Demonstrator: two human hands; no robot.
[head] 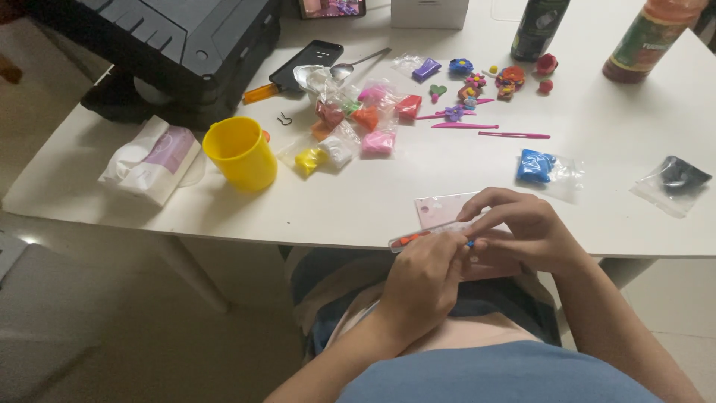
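Both hands work at the near edge of the white tabletop (418, 179). The left hand (421, 280) has its fingers curled shut around a slim clear plastic tool (429, 234) with orange bits inside, holding it level just off the edge. The right hand (522, 231) bends over the tool's right end, fingertips pinching a tiny blue piece of clay (470, 243). Just beyond lies a clear plastic sheet (441, 209). Farther right sits a bagged lump of blue clay (537, 166); far left stands a yellow plastic cup (242, 153).
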